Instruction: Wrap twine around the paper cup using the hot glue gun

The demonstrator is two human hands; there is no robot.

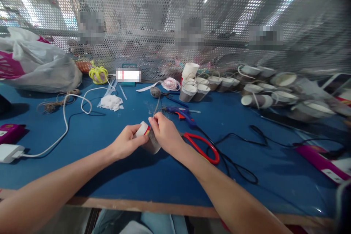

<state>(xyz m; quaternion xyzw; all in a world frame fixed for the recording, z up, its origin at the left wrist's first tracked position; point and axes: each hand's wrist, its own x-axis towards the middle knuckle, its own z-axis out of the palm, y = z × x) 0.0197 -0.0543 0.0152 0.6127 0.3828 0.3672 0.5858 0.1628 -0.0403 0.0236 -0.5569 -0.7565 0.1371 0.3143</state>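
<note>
The paper cup (pixel 148 139) sits gripped between left hand (pixel 126 142) and right hand (pixel 164 134).

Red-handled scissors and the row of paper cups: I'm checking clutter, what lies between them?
Head view: a blue glue gun lies between the red-handled scissors and paper cups.

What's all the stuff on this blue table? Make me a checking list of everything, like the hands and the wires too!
Surface: blue table, wooden front edge.
Job's things: paper cup held on its side between both hands; grey yarn runs up from it to a yarn ball.
Clutter: blue glue gun, red scissors, finished cups in rows, white plastic bag, yellow crown, pink ribbon rose.
Grippers: left hand grips the cup; right hand pinches yarn at its rim.
Cables: white cable to a white adapter; black cord.
Surroundings: perforated metal screen behind.
</note>
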